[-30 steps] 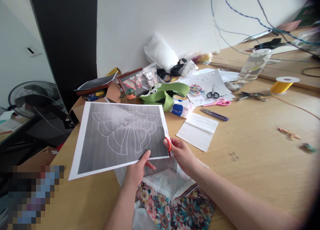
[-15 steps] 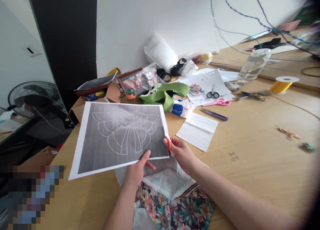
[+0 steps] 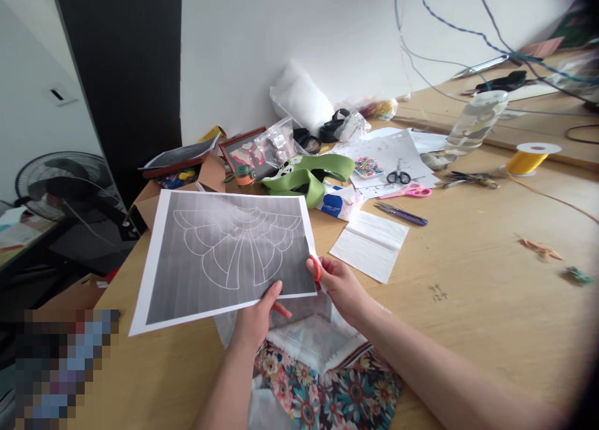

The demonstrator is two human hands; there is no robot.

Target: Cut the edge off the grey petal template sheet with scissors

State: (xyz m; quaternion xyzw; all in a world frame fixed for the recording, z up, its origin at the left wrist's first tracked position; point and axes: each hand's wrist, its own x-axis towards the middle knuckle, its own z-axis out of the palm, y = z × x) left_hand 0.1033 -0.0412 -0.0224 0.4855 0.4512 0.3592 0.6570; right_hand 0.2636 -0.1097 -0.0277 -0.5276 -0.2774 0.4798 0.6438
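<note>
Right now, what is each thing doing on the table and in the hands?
Picture sheet: held up, tilted, uncrumpled.
Left hand: shut on the sheet's bottom edge.
Right hand: shut on its right corner.
Pink scissors: shut, lying flat.
Yellow spool: standing upright.

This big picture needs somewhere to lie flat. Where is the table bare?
The widest bare wood of the table lies right of the folded white paper, up to the orange scrap. Also bare: left of the floral fabric, bordered by the printed sheet. Crowded at the wall: green punch, pink scissors, papers.
</note>
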